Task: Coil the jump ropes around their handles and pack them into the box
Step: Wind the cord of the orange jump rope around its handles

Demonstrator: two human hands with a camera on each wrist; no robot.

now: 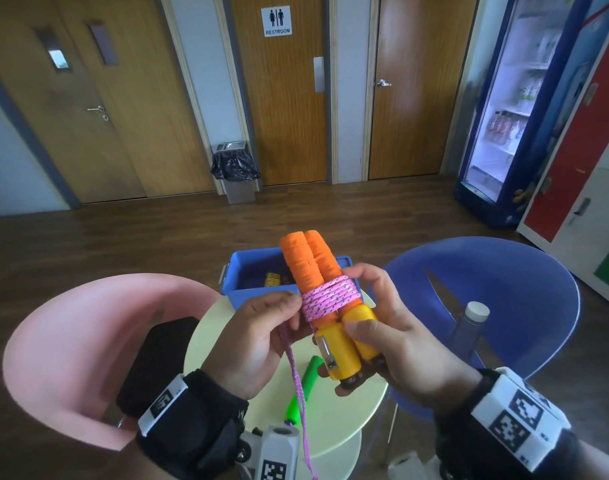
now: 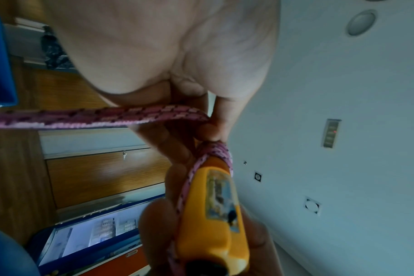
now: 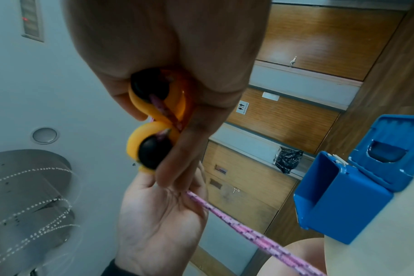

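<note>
Right hand (image 1: 382, 327) grips paired handles (image 1: 325, 299); left hand (image 1: 261, 327) pinches pink rope (image 1: 327, 299) (several turns on, tail loose). Box (image 1: 261, 275) awaits.

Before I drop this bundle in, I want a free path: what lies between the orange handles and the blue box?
Nothing shows between them. In the head view the orange handles overlap the open blue box, with no object seen in between.
</note>
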